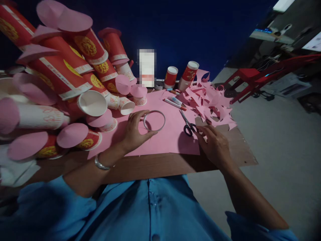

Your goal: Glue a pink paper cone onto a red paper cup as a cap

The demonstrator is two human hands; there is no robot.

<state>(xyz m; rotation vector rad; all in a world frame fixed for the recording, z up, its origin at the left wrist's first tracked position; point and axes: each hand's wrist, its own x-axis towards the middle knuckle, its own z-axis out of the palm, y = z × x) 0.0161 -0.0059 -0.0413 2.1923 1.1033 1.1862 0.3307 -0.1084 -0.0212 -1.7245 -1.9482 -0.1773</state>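
Note:
A large pink sheet [170, 144] covers the middle of the table. My left hand [135, 132] holds a thin round ring [165, 122] between thumb and fingers, at the sheet's centre. To the right, black-handled scissors [186, 120] lie on the sheet with the blades pointing away from me. The fingertips of my right hand [214, 142] are at the right handle loop of the scissors, the hand bent over the sheet's right edge. Beyond them, markers [175, 103] lie near the sheet's far right part.
Red and white paper cups [56, 73] with pink cones crowd the left side. Pink scraps [210, 100] are heaped at the right back. Two red cups [171, 77] stand at the back beside a blurred upright object [146, 68]. A red chair [242, 78] is at the right.

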